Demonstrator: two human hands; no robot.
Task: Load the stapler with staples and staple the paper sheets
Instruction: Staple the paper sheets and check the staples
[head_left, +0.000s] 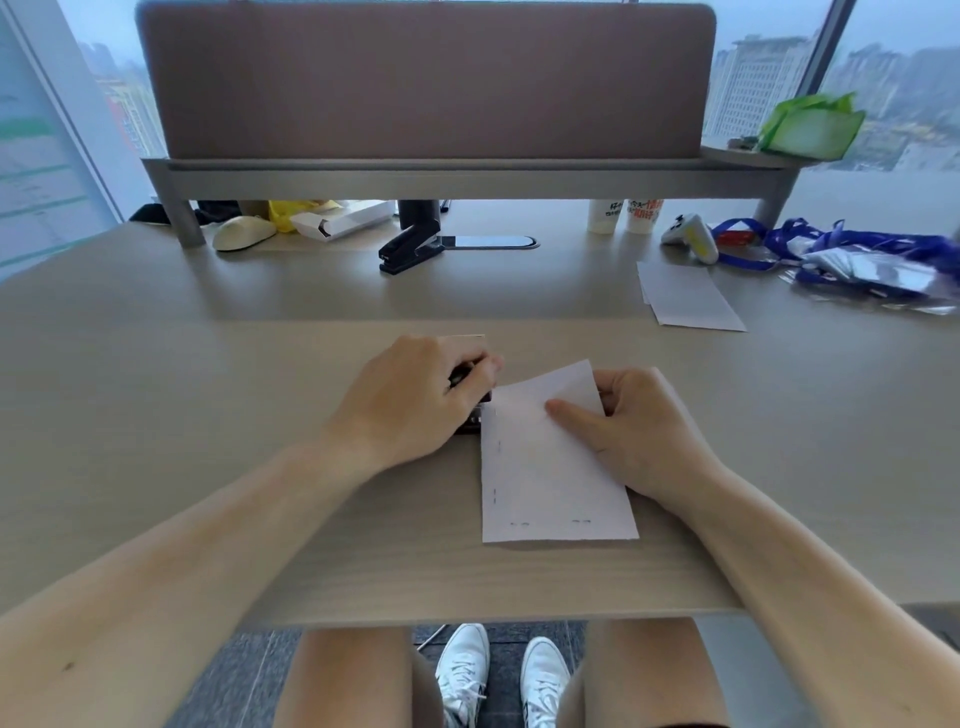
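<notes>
Fingers (475, 366) of left hand (410, 400) curling over small black stapler (470, 415); right hand (634, 431) pinching thin white paper sheets (550, 478), lying flat on matte beige desk (208, 364).

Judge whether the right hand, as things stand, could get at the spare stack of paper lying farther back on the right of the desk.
Probably yes. The desk surface between the right hand and the spare paper stack is bare, with nothing standing in the path. But that hand is pinching the paper sheets at the stapler, so it would have to let go first.
</notes>
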